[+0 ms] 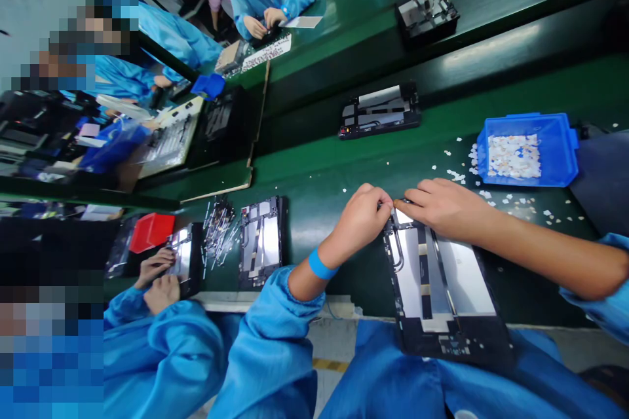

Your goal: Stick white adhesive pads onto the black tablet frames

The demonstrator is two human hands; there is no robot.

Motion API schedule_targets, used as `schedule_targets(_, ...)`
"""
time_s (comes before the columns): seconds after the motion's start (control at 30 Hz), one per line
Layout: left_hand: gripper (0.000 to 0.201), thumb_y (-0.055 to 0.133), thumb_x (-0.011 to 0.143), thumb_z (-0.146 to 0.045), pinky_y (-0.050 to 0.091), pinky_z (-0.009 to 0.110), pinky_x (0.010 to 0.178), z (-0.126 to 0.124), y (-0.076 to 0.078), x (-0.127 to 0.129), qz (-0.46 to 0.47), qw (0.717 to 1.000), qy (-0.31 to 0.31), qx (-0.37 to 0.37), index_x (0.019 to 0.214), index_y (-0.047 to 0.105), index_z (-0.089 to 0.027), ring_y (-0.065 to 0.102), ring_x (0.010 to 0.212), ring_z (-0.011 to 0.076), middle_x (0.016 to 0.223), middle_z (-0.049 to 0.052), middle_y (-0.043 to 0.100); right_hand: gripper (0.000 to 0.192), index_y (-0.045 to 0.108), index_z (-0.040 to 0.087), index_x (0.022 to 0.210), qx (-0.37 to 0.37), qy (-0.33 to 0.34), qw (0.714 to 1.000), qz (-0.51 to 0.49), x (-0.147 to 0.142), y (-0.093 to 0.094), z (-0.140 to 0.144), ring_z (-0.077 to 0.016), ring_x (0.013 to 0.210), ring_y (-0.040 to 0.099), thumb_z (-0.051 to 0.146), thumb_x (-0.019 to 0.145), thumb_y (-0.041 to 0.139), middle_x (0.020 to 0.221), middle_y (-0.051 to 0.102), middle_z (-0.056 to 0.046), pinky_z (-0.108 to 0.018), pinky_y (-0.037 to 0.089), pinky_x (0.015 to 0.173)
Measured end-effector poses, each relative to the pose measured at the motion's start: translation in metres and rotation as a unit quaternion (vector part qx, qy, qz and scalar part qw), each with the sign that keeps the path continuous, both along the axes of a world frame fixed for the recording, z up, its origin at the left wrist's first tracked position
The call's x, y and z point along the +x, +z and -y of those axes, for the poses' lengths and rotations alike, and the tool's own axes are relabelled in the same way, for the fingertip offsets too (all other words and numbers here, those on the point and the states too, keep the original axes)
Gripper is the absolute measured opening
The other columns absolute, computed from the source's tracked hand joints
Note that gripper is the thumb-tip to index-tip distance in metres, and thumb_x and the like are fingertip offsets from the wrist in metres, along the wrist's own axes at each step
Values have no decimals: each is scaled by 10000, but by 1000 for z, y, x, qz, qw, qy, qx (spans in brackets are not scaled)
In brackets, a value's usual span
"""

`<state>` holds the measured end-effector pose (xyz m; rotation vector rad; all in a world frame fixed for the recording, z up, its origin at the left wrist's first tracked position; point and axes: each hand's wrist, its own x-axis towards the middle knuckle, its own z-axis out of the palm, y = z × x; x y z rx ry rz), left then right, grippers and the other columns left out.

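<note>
An opened tablet-like device, with silver battery panels and dark ribbon strips inside, lies before me and overhangs the bench's near edge. At its far left corner my left hand is closed, thumb and index finger pinched together. My right hand reaches across from the right to that corner. Its bent fingers are closed, with their tips on the device's far edge, almost touching the left fingertips. Whatever lies between the fingertips is too small and hidden to make out.
A blue bin holds small white pieces, and more lie scattered around it. Another opened device rests farther back on the green bench; one more is at left, beside loose strips. A co-worker's hands work beyond it, near a red bin.
</note>
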<state>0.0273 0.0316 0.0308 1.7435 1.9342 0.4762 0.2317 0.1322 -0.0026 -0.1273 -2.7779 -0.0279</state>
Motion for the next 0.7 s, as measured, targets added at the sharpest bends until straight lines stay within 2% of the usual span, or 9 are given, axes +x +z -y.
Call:
schedule_targets(0.3, 137, 576, 951, -126, 509, 344, 875, -1, -2, 1, 1, 1000, 1, 0, 869, 660, -196, 611, 912, 207, 878, 36, 652, 302, 735, 155, 1194, -4, -2, 1000, 5, 0, 2, 2, -230, 826, 481, 99, 975, 534, 940, 689, -92, -377, 281, 700)
schedule_targets(0.5, 123, 560, 937, -109, 500, 345, 875, 4, -8, 3, 1, 999, 9, 31, 876, 600, -208, 589, 927, 200, 917, 35, 624, 311, 735, 151, 1199, -14, -4, 1000, -3, 0, 0, 2, -225, 820, 483, 86, 967, 540, 941, 689, -101, -377, 273, 696)
schedule_targets(0.6, 120, 605, 889, -102, 485, 327, 843, 1, -13, 1, 40, 998, 36, 26, 929, 569, -209, 576, 911, 183, 933, 16, 601, 296, 734, 150, 1202, -12, -1, 1000, -3, 0, 0, 2, -223, 818, 485, 105, 982, 542, 935, 690, -98, -376, 276, 699)
schedule_targets(0.7, 236, 677, 806, -76, 450, 274, 719, -8, -20, -5, 142, 985, 89, -40, 950, 543, -207, 554, 805, 143, 871, -23, 564, 306, 730, 145, 1215, -7, 1, 1000, -6, 1, -1, 1, -229, 830, 494, 100, 981, 537, 953, 699, -100, -377, 287, 705)
